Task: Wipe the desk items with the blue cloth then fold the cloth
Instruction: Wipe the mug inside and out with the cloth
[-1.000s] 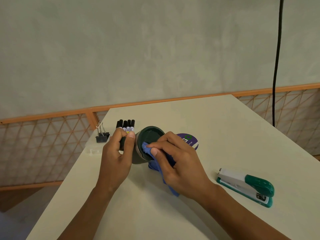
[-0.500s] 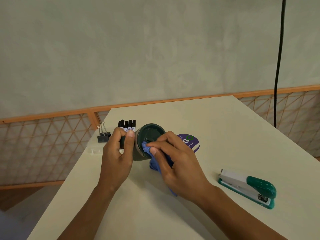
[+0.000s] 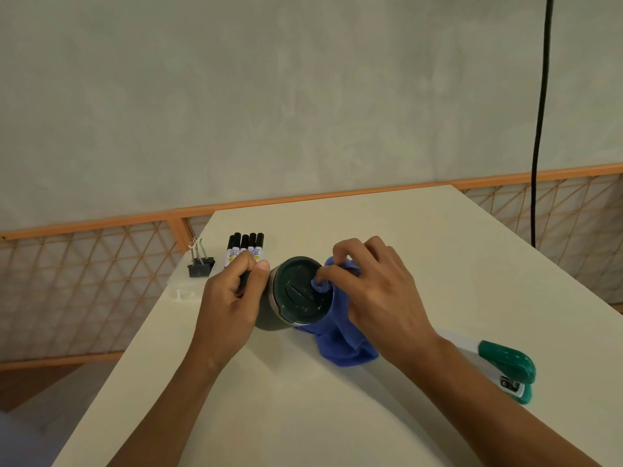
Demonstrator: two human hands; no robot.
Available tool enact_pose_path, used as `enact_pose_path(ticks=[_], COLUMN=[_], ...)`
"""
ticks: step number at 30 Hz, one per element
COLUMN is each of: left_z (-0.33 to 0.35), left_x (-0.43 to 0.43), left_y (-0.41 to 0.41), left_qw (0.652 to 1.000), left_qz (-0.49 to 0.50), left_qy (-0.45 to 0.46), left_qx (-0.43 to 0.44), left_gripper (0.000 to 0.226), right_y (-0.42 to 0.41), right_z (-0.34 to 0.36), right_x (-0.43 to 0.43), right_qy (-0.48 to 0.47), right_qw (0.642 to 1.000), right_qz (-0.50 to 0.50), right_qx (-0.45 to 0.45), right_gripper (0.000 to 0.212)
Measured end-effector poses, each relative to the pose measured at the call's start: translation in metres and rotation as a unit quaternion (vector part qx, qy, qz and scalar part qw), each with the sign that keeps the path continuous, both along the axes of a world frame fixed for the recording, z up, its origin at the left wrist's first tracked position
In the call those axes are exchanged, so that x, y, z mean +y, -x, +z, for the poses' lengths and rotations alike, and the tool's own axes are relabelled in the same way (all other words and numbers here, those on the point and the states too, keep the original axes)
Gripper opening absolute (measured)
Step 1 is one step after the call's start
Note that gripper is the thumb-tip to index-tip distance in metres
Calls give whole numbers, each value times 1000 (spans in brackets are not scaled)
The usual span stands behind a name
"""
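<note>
Little writing can be read: the five black-capped markers [image 3: 245, 248] lying side by side at the desk's [image 3: 421, 251] far left carry white labels with a yellow mark, but the print is too small to make out, and the small plate at the nose of the green-and-white stapler [image 3: 506, 368] is just as unclear. The left hand [image 3: 229, 306] grips the cup [image 3: 272, 298] from its left side, thumb laid along the steel wall just under the rim and fingers curled round the far side, wrist low over the desk. The cup's dark green lid [image 3: 296, 291] faces up toward the camera; its base is hidden, so whether it stands flat or tilts cannot be told. The right hand [image 3: 379, 293] comes in from the right with the wrist raised, holding the blue cloth [image 3: 340, 337] bunched under curled fingers, one fingertip pressing a wad of it into the right part of the lid. The rest of the cloth hangs down the cup's right side and lies in folds on the desk just below the hand. A black clip [image 3: 200, 265] stands at the desk's left edge beside the markers. The stapler lies well right of the cup, partly behind the right forearm. A black cable [image 3: 540, 129] hangs down the wall.
</note>
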State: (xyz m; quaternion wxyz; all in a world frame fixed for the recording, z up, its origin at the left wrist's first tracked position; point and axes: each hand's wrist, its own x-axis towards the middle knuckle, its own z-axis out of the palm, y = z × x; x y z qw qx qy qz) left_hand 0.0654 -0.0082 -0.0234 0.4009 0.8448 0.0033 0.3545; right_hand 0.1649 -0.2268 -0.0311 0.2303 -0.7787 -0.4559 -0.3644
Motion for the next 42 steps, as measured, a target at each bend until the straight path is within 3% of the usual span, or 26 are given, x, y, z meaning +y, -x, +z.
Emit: enact_pose_path(ticks=[7, 13, 21, 27, 32, 35, 38, 42], left_z=[6, 10, 4, 0, -4, -4, -5, -7], left_x=[-1, -8, 6, 4, 9, 7, 1, -2], left_y=[3, 4, 1, -1, -3, -3, -4, -5], left_qw=[999, 999, 999, 999, 999, 999, 999, 1000], left_qz=[28, 27, 18, 14, 37, 35, 29, 25], left_qy=[33, 27, -32, -29, -25, -22, -21, -13], left_qx=[10, -18, 8, 22, 20, 12, 11, 6], left_gripper=[31, 31, 40, 36, 38, 38, 37, 39], right_y=[10, 30, 6, 1, 17, 19, 21, 30], right_z=[-3, -5, 2, -2, -9, -9, -2, -3], right_x=[9, 17, 4, 4, 10, 10, 10, 15], right_qy=[26, -44, 46, 57, 15, -123, -220, -183], right_qw=[997, 972, 998, 997, 981, 947, 916, 925], right_qz=[64, 155, 19, 46, 135, 167, 142, 143], right_qx=[33, 171, 31, 12, 140, 247, 305, 301], right_gripper=[41, 39, 32, 36, 49, 49, 34, 24])
